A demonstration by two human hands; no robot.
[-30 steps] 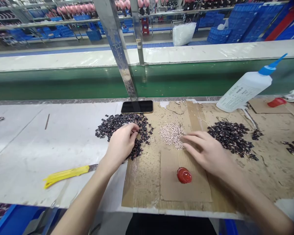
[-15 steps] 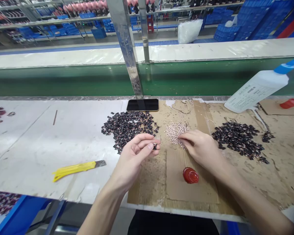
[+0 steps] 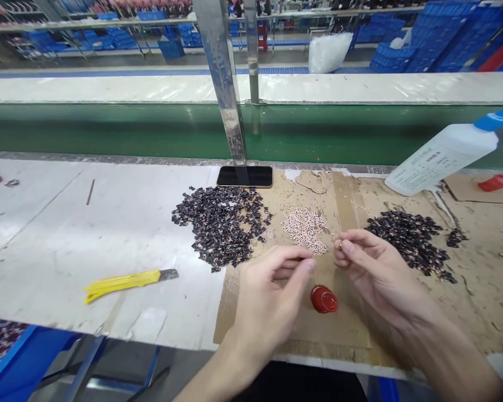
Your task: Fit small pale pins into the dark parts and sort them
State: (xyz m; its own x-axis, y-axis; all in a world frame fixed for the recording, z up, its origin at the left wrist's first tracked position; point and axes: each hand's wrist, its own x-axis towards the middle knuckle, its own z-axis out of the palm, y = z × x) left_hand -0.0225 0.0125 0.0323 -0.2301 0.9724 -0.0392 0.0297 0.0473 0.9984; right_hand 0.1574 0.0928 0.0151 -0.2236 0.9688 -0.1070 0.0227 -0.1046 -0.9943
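Note:
My left hand (image 3: 272,296) hovers over the cardboard, thumb and forefinger closed in a pinch; whatever lies between them is hidden. Facing it, my right hand (image 3: 379,273) pinches a tiny pale piece, which looks like a small bead (image 3: 340,244), between thumb and fingertips. Just beyond both hands lies a pile of small pinkish-white beads (image 3: 302,226). Below the gap between the hands, a red cap-like dish (image 3: 324,299) with a glossy surface rests on a cardboard square. Small black pieces form one heap (image 3: 218,223) to the left and another heap (image 3: 406,240) to the right.
A yellow utility knife (image 3: 129,283), blade out, lies at left. A phone (image 3: 245,176) sits by the metal post (image 3: 224,84). A white bottle (image 3: 442,159) with a blue nozzle leans at right near another red cap (image 3: 497,182). A green conveyor (image 3: 129,131) runs behind.
My left hand has moved right and nearer me; the black piece it held no longer shows. My right hand has left the bead pile, drawn right and turned, with a tiny piece in its fingertips.

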